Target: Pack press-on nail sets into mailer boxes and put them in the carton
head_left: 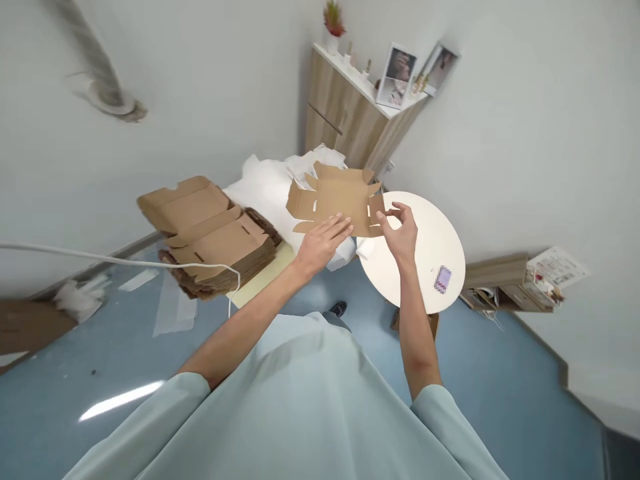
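A brown cardboard box (343, 197), unfolded with its side flaps spread and slots showing, is in front of me. My left hand (323, 243) grips its near edge, fingers stretched along the top face; the thumb is hidden. At the right-hand flap is my right hand (403, 230), its thumb tip touching or very near the cardboard. Thumb and index finger curve apart with a gap between them.
Flattened cardboard boxes (225, 250) lie stacked at left beside white plastic wrapping (265, 187). A round white table (420, 233) stands right, with a blurred purple item (443, 279). Behind is a wooden cabinet (345, 107). A white cable (125, 258) crosses at left.
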### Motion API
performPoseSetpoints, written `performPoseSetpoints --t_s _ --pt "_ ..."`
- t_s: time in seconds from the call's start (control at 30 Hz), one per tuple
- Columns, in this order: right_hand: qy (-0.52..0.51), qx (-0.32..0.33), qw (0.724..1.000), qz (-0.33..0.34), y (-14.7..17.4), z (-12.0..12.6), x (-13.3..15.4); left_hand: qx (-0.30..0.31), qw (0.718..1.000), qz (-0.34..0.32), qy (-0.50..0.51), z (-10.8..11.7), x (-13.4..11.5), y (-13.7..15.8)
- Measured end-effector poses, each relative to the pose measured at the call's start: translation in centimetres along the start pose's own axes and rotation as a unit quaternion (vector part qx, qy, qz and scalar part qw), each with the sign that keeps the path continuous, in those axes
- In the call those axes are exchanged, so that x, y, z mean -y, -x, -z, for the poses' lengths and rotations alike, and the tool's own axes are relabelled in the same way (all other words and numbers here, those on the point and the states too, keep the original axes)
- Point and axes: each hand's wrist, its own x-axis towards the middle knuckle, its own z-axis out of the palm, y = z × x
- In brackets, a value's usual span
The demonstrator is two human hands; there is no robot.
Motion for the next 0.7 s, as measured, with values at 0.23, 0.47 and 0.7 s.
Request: performPoseSetpoints --t_s 0.23,0.47,0.7 --pt "0.039 -0.104 0.976 -0.187 4.0 7.9 -12.8 0.160 0.982 -0.093 0.042 -13.3 -2.0 -4.3" --pt "-0.018 -0.110 0.921 -0.373 9.3 12.2 -25.4 0.342 0.931 -0.117 0.050 -27.5 -1.6 -4.6" --pt "-0.033 -0.100 0.863 -0.494 13.4 12.1 -33.6 0.434 0.896 -0.090 0.017 -36.4 0.5 -1.8"
